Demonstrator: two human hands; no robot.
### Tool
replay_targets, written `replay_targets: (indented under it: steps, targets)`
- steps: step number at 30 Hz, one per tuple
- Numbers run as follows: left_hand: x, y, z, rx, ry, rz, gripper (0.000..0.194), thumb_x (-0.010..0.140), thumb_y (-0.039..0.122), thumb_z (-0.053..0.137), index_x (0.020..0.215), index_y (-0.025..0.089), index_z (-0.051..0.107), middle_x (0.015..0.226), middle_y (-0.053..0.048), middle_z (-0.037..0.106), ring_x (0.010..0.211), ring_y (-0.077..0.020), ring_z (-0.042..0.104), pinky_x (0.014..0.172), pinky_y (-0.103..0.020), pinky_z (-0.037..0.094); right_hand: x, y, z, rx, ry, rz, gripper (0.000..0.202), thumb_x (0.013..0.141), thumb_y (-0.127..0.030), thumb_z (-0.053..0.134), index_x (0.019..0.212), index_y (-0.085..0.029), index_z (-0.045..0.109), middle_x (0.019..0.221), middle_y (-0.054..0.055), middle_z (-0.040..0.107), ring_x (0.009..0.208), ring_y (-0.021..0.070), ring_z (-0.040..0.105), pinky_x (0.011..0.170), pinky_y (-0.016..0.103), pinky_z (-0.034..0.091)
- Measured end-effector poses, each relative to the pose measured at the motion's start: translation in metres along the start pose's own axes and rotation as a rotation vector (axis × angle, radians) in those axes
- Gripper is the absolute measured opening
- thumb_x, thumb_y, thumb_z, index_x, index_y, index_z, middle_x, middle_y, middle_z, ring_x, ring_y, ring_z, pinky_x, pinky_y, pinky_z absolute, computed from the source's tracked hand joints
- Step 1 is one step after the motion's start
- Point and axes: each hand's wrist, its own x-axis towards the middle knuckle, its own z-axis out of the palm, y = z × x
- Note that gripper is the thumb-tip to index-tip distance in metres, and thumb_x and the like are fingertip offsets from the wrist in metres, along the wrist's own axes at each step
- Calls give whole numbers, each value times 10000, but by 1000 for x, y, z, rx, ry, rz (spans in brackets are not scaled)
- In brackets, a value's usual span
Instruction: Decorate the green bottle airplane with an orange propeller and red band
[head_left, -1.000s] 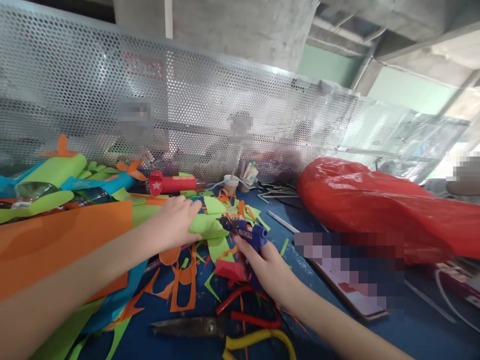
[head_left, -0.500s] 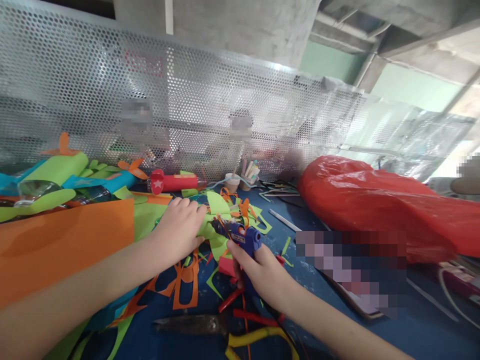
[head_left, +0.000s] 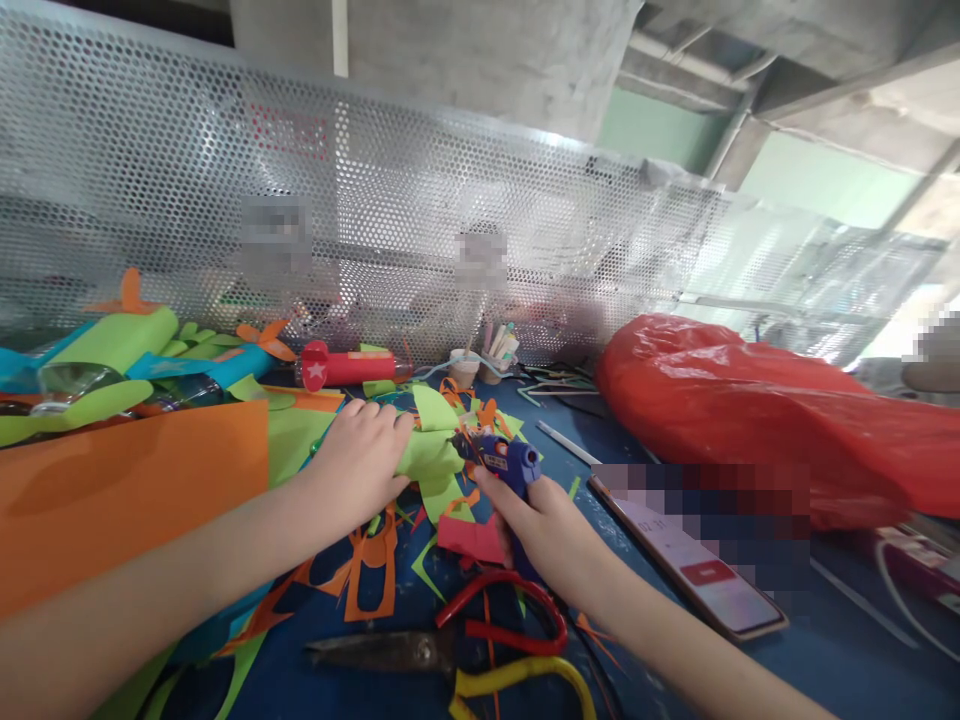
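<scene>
My left hand (head_left: 367, 450) is closed over a light green paper-covered piece (head_left: 429, 452) at the middle of the table; its far end lies hidden under the palm. Wrapped round the handle of a blue glue gun (head_left: 499, 455), my right hand (head_left: 536, 520) holds it just right of the green piece. The gun's dark nozzle points left, close to the green paper. Below the hands lie scissors (head_left: 420, 650) with one red and one yellow handle. A red paper scrap (head_left: 469, 538) and orange cut-outs (head_left: 371, 575) surround them.
Orange sheets (head_left: 135, 490) cover the left side, with paper-covered bottles (head_left: 120, 345) behind. A red bottle (head_left: 349, 368) and cups (head_left: 463, 368) stand near the perforated metal screen (head_left: 420, 220). At right are a phone (head_left: 686, 560) and a large red plastic bag (head_left: 750, 410).
My right hand has moved the glue gun slightly right, away from my left hand. More of the red scissor handle and the phone now shows. My left hand has hardly moved.
</scene>
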Motion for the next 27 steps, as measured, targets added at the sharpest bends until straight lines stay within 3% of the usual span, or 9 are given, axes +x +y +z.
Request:
replay_targets:
  steps: [8, 15, 22, 27]
  targets:
    - [-1, 0, 0, 19, 29, 17, 376, 748, 357, 731, 1015, 136, 585, 953, -115, 657, 904, -306, 611, 824, -424, 444, -2, 6, 18, 173, -110, -56, 455, 885, -575, 452, 609, -216, 489, 475, -23, 526, 436, 131, 520, 474, 244, 427]
    - [-1, 0, 0, -1, -1, 3, 404, 752, 327, 731, 1059, 111, 583, 994, -142, 647, 950, -321, 603, 852, -433, 434, -1, -1, 2, 3, -28, 10, 513, 885, -565, 446, 502, -224, 440, 423, -3, 515, 416, 137, 505, 500, 267, 414]
    - [-1, 1, -2, -9, -14, 0, 396, 760, 317, 728, 1060, 102, 584, 1001, -149, 644, 957, -328, 598, 852, -438, 429, 0, -4, -7, -71, 40, 41, 478, 879, -540, 459, 520, -225, 447, 442, -1, 533, 416, 138, 489, 456, 270, 356]
    - [-1, 1, 0, 11, 17, 11, 401, 737, 323, 746, 1049, 133, 582, 986, -128, 655, 940, -315, 609, 842, -425, 434, -1, -3, 1, 2, -45, 34, 504, 883, -570, 448, 517, -223, 442, 423, -6, 513, 411, 134, 491, 487, 270, 403]
